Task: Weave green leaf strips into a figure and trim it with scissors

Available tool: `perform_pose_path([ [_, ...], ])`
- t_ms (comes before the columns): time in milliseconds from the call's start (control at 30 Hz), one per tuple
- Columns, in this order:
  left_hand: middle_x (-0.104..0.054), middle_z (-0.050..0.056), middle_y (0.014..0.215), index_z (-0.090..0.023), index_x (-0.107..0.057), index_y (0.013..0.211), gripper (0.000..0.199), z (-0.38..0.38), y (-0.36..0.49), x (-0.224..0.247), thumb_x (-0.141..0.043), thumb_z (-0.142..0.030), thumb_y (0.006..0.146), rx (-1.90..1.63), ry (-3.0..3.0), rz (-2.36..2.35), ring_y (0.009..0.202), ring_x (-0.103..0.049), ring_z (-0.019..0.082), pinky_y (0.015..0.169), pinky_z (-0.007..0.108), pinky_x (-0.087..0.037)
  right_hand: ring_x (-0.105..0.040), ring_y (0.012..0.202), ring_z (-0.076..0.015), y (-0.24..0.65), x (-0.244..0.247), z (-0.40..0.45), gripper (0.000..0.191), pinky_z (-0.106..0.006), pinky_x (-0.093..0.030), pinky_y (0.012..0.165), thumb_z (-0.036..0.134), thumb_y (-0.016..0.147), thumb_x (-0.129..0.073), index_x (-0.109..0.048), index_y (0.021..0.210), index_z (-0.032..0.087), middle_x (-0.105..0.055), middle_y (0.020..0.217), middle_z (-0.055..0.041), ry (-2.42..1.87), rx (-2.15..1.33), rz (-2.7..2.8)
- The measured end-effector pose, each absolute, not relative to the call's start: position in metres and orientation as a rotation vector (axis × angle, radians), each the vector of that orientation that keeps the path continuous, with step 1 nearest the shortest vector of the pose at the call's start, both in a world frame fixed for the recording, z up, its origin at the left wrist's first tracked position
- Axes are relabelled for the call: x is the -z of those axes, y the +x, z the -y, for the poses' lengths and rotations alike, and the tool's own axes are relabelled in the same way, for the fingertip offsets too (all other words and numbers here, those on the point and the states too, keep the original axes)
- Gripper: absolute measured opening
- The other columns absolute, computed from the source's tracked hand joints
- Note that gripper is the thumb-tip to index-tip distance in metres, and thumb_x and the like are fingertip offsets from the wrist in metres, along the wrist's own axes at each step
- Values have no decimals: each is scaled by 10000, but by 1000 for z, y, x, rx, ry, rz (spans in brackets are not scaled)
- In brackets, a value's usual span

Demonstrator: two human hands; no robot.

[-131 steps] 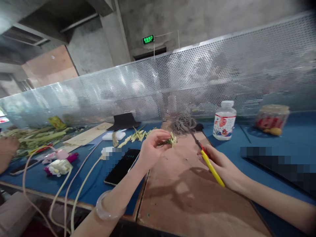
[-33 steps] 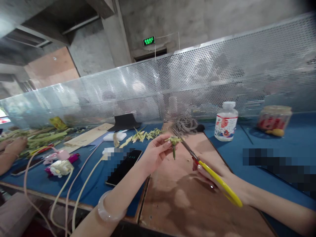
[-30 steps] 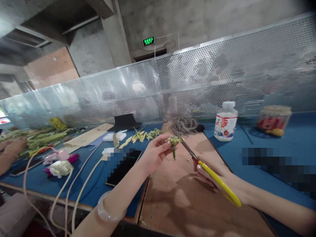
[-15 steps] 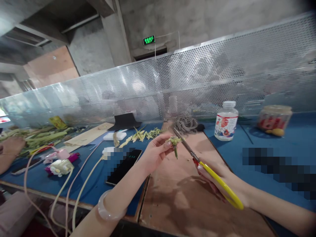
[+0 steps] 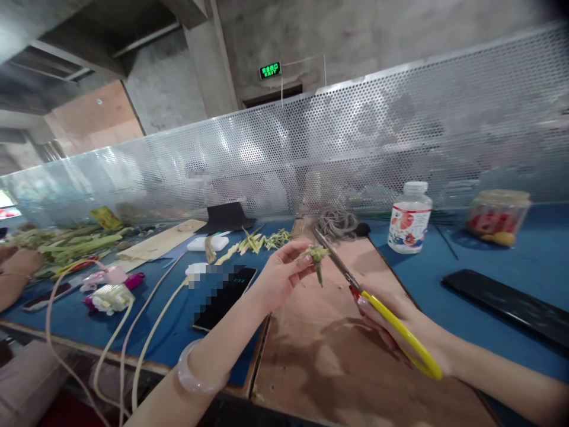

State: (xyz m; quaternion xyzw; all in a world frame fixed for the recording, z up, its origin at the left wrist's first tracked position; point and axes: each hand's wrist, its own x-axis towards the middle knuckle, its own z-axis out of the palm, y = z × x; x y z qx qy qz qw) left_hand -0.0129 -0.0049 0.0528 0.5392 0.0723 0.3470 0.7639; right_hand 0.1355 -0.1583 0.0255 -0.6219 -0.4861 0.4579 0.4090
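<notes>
Between the fingertips of my left hand [image 5: 288,267] is a small woven green piece [image 5: 316,256] made of leaf strips, with a short green tail hanging down. My right hand [image 5: 386,323] is closed round the yellow handles of a pair of scissors [image 5: 351,279]. Their metal blades point up and left, right beside the green piece; whether they touch it I cannot tell. Both hands are above a brown wooden board [image 5: 306,356]. A bundle of grey cord [image 5: 335,224] lies behind them on the board.
A phone [image 5: 226,296] and white chargers with cables [image 5: 207,243] lie left, near woven leaf pieces [image 5: 253,242]. At right are a plastic bottle [image 5: 409,219], a lidded jar [image 5: 498,216] and a black device [image 5: 507,305]. Another person's hand [image 5: 20,270] is far left by green leaves [image 5: 84,246].
Very little differs. The view has shifted slightly, and both hands, the scissors and the green piece keep nearly the same position.
</notes>
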Motion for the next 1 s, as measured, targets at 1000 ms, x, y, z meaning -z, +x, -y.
perform_pose_path([
  [1000,-656,19,808,-177,-657,818,183,4,-12,-55,-694,-126,646,-850,1235,-191,741,-614,114,726,248,-474,-332,286,-34,139,-9,155,339,-114,-234,270,557,788,-453,-360,765,231,-384,498,90,-1544,-1164,1071],
])
